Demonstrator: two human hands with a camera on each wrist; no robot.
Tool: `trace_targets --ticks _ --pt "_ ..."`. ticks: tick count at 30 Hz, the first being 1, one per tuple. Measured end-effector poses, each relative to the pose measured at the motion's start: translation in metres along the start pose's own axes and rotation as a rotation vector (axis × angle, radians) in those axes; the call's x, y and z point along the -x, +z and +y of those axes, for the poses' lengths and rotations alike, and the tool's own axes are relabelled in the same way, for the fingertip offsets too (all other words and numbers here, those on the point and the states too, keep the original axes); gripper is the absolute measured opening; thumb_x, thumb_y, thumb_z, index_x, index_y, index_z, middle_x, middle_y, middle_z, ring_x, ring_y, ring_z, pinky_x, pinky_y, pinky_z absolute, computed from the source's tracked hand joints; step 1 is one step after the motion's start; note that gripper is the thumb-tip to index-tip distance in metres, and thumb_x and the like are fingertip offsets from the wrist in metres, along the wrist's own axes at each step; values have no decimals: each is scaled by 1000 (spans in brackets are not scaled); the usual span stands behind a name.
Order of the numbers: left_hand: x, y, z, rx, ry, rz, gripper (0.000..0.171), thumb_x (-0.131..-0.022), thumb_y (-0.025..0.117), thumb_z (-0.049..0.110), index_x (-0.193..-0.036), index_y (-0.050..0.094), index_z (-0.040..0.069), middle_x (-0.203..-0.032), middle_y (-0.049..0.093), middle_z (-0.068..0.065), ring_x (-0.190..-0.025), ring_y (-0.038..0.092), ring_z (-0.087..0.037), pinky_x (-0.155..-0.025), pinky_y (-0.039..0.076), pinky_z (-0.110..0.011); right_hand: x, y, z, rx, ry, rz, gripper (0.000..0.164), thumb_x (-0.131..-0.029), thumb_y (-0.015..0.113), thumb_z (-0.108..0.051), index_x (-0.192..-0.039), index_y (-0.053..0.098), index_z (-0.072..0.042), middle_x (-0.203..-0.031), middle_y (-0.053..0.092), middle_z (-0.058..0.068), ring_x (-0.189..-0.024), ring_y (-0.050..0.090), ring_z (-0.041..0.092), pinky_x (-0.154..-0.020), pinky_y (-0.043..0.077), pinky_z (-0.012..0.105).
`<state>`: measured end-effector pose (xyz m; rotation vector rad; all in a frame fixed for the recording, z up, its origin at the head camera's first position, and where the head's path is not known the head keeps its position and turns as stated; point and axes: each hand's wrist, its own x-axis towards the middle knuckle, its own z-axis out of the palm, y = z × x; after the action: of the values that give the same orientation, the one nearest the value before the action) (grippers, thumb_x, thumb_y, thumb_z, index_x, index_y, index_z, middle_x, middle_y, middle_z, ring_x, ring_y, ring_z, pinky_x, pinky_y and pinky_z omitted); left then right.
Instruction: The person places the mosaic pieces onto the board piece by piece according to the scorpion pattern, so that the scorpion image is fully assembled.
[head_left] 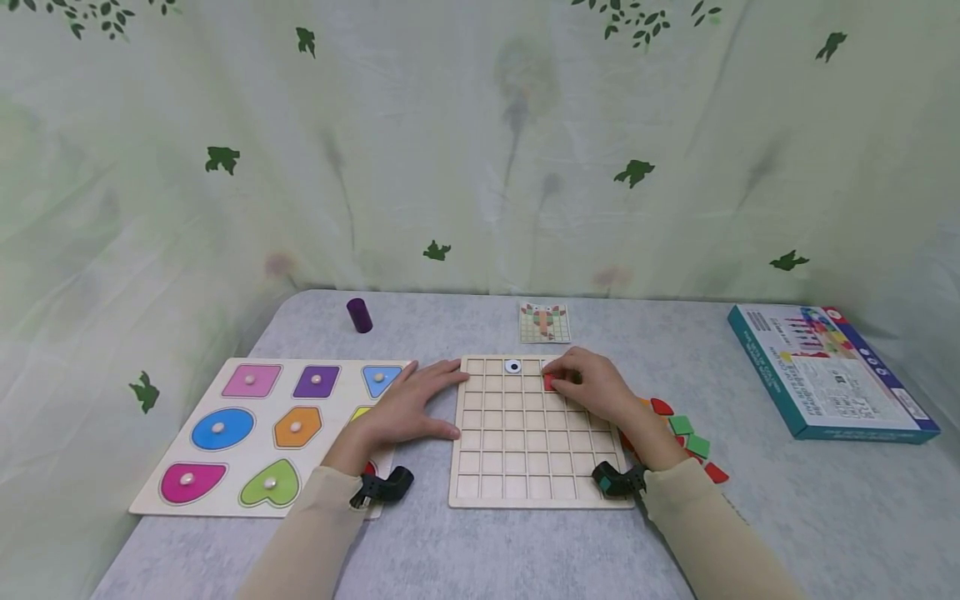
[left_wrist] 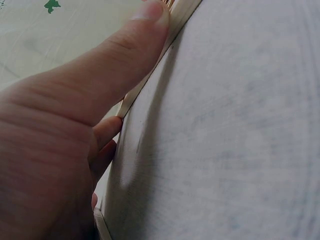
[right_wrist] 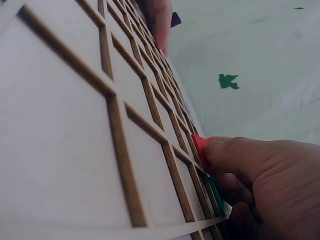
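Note:
A wooden grid board (head_left: 504,443) lies flat on the table. Between thumb and fingers my right hand (head_left: 596,385) pinches a small red piece (head_left: 549,382) over the board's upper right cells. Under that hand, the right wrist view shows part of a green piece (right_wrist: 217,195) at the grid. A white tile with a black eye (head_left: 513,367) sits in the top row. My left hand (head_left: 408,406) is spread, its fingertips and thumb touching the board's left edge. In the left wrist view its thumb (left_wrist: 115,60) lies against that edge.
To the left lies a knob puzzle board (head_left: 247,390), partly behind my left arm. Red, green and orange pieces (head_left: 680,426) are scattered beside my right forearm. A pattern card (head_left: 544,323) and a purple cylinder (head_left: 360,316) are at the back; a box (head_left: 832,375) lies far right.

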<state>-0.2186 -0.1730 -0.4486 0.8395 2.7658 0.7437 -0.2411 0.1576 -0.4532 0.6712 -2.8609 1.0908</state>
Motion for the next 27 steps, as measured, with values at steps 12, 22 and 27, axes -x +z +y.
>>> trace_targets --ticks 12,22,27 --pt "0 -1 1 8 5 3 87 -77 81 52 -151 45 21 -165 29 -4 -154 24 -30 -127 1 -59 0 1 1 16 -7 -5 17 -94 70 -15 -110 76 -16 -95 65 0 -76 52 10 -67 45 26" --pt "-1 0 -1 1 16 7 87 -77 81 52 -151 46 22 -165 30 -4 -154 25 -29 -126 2 -60 1 -1 -1 6 -1 -8 25 -94 70 -13 -119 73 -13 -94 64 -1 -78 53 12 -71 46 28" --pt "-1 0 -1 1 13 6 87 -77 81 53 -151 45 22 -165 30 -4 -154 25 -29 -126 2 -59 1 -5 -3 -10 30 -32 21 -96 66 -15 -117 73 -16 -98 68 -1 -85 59 13 -78 52 32"
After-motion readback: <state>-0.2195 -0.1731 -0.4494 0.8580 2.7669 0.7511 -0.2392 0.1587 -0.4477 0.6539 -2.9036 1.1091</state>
